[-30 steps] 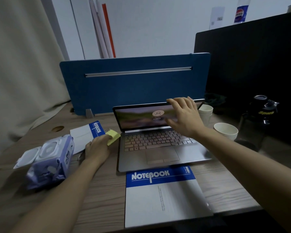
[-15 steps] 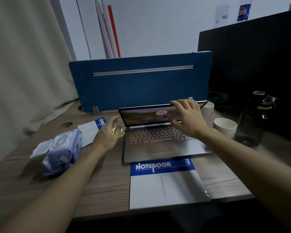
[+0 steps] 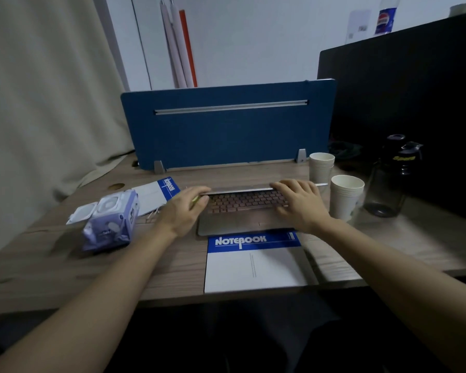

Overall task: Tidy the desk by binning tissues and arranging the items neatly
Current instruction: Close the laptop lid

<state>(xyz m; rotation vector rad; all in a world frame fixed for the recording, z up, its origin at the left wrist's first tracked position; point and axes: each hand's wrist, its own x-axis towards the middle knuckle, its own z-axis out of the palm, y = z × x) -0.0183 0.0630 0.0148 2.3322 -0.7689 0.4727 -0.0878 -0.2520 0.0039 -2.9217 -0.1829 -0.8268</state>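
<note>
Since the earlier frames the lid of the silver laptop (image 3: 242, 208) has come down from upright to nearly flat over the keyboard, and the left hand (image 3: 182, 211) has moved from the yellow sticky notes to the lid's left corner. Far left of that hand, a purple pack of wet wipes (image 3: 111, 222) with its white flap lid open lies on the wooden desk (image 3: 51, 265). Just beyond and left of the left hand lies a white notebook with a blue title band (image 3: 156, 193), partly under the wrist. The left hand's straight fingers touch the lid's left front edge, and a sliver of the yellow sticky notes (image 3: 195, 199) shows under the fingers; whether they are held cannot be told. Between the two hands the keyboard shows under the low lid. In front of the laptop, nearer than both hands, a second white notebook with a blue "NOTEBOOK" band (image 3: 256, 262) hangs over the desk edge. The right hand (image 3: 297, 204) curls its fingers over the lid's right front edge, gripping it. Just right of that hand stand two stacks of white paper cups (image 3: 345, 200), and farther right a dark translucent water bottle with a black cap (image 3: 390, 181). Behind both hands rises a blue desk divider panel (image 3: 226, 125).
</note>
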